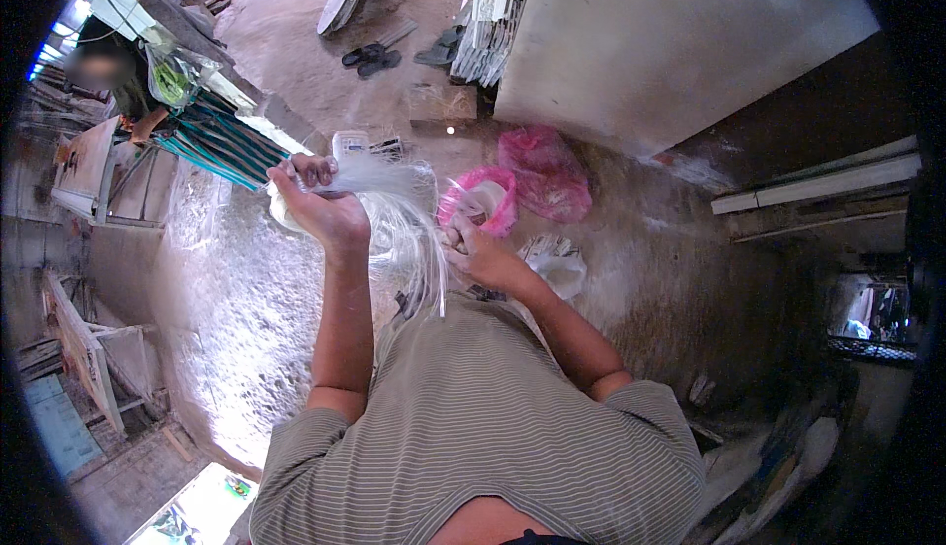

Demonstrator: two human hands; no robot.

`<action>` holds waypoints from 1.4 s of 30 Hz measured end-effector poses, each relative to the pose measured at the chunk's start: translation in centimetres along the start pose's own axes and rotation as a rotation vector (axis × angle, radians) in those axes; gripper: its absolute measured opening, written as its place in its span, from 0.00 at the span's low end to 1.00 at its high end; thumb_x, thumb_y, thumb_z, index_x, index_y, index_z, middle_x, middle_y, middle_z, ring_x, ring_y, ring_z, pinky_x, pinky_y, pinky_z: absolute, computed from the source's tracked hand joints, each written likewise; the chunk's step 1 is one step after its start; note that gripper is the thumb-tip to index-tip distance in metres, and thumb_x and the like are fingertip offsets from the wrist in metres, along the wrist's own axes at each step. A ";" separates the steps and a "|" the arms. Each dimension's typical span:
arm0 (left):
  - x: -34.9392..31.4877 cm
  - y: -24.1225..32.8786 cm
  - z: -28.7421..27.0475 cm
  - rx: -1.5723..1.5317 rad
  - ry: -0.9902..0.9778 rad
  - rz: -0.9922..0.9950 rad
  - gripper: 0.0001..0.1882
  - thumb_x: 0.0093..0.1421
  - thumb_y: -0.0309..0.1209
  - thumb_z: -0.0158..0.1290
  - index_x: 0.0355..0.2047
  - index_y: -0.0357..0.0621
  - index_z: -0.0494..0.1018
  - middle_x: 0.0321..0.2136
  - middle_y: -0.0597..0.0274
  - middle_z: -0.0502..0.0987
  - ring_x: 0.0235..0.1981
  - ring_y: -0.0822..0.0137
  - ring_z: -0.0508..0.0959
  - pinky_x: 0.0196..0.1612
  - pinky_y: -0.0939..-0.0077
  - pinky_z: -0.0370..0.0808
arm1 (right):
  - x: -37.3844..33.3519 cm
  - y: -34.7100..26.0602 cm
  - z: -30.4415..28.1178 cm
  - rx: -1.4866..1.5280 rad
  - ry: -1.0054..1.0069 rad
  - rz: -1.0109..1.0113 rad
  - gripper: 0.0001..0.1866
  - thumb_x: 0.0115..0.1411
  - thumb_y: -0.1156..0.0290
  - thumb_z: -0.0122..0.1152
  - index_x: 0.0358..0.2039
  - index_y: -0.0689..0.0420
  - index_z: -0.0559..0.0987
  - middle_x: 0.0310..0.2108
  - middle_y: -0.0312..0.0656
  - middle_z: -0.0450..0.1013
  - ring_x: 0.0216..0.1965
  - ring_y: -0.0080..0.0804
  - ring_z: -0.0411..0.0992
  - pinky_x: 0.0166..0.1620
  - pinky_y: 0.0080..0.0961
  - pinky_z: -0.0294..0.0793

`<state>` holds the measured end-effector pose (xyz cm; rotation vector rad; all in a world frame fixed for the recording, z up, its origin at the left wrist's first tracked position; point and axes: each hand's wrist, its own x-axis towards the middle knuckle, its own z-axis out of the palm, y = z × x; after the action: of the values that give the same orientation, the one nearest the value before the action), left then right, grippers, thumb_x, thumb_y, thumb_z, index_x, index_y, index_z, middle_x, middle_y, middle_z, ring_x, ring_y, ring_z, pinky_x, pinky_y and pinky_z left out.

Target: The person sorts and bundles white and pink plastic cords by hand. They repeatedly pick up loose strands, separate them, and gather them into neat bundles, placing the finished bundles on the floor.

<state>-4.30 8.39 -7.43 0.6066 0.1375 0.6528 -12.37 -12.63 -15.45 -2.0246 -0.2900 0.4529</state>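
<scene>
Bundle of clear strands (382,178): in front of the person, extending rightward from the left hand, loose ends drooping beside the right hand. Pink bag (506,212): open, just beyond the right hand. Left hand (330,212): palm up, fingers curled closed, gripping the bundle. Right hand (481,257): fingers bent, beside strands; whether it grips any cannot be told.

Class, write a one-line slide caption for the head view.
Left hand grips pale strands that fan out toward the right hand, by a pink container.
</scene>
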 end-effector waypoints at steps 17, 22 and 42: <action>0.7 0.9 -0.9 0.004 0.015 0.025 0.17 0.70 0.45 0.45 0.27 0.52 0.58 0.19 0.71 0.56 0.22 0.74 0.55 0.32 0.76 0.59 | -0.4 5.4 0.0 -0.119 0.005 0.162 0.26 0.60 0.55 0.60 0.49 0.62 0.68 0.36 0.51 0.74 0.38 0.47 0.74 0.44 0.40 0.72; 0.5 0.9 -0.3 -0.033 0.001 0.032 0.17 0.70 0.45 0.46 0.27 0.52 0.59 0.19 0.71 0.57 0.22 0.73 0.57 0.33 0.74 0.60 | -1.5 4.9 -2.6 -0.089 0.077 0.251 0.27 0.60 0.55 0.60 0.51 0.62 0.67 0.38 0.50 0.75 0.41 0.48 0.75 0.45 0.39 0.73; -0.7 1.0 2.7 -0.036 -0.129 -0.112 0.15 0.69 0.43 0.47 0.28 0.51 0.61 0.19 0.71 0.57 0.22 0.74 0.57 0.30 0.76 0.60 | 5.0 10.3 4.6 -0.387 0.237 0.295 0.23 0.60 0.64 0.51 0.51 0.65 0.69 0.37 0.62 0.75 0.40 0.58 0.75 0.45 0.52 0.73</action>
<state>-4.58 7.31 -4.71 0.6005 0.0386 0.5050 -9.69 -11.93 -27.48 -2.4887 0.0769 0.3493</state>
